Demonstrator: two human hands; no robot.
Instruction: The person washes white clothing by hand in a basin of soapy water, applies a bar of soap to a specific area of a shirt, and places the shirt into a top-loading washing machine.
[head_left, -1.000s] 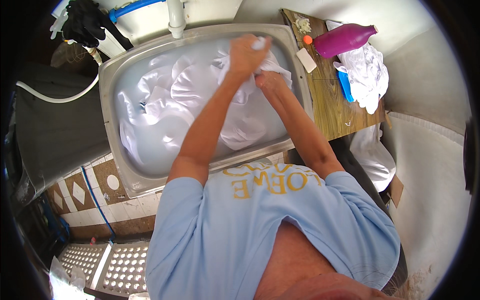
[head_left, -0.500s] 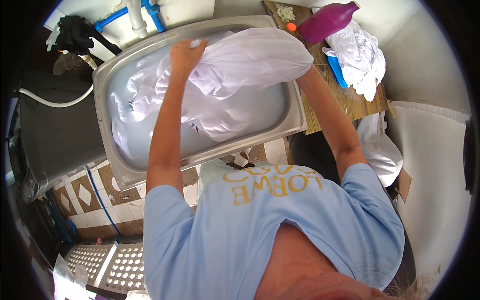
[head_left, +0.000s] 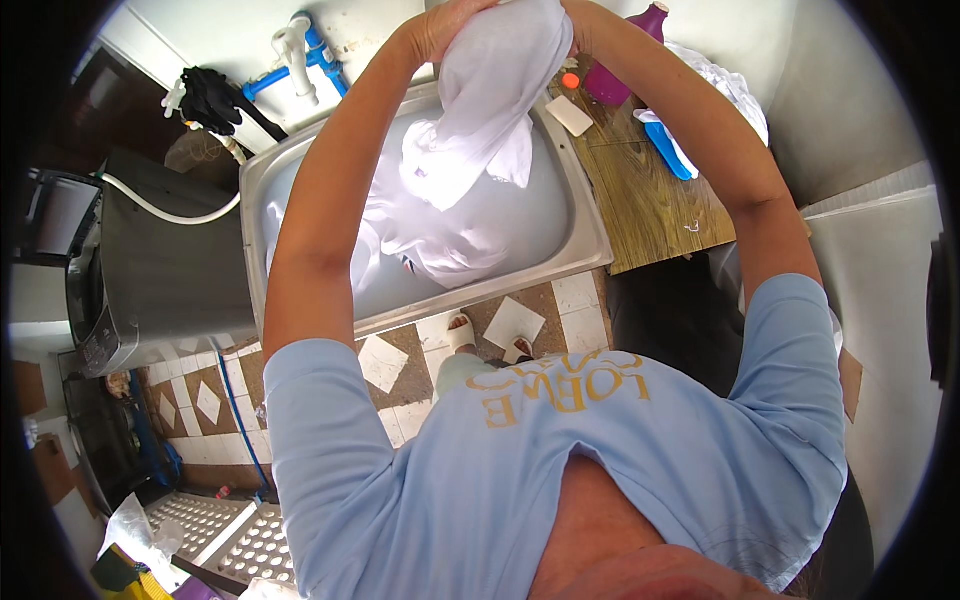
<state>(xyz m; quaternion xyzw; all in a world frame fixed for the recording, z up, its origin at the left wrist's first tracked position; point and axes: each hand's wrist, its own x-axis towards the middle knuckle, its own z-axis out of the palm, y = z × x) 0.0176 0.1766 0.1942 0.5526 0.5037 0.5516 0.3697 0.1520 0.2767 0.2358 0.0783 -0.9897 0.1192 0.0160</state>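
Observation:
Both my hands are raised at the top edge of the view, holding up a bunched white cloth above a metal sink. My left hand is closed on its upper left side. My right hand is at the cloth's right side, its fingers mostly hidden by fabric and the frame edge. The cloth's lower end hangs in folds over the sink. More white fabric lies in the cloudy water, partly covered by my left forearm.
Right of the sink, a wooden board bears a white bar, an orange cap, a purple bottle, a blue object and white fabric. A dark grey appliance stands left. Blue and white pipes are behind.
My hands have lifted the white cloth up and away from me, so it now hangs down in folds instead of stretching sideways. The white bar has come into sight.

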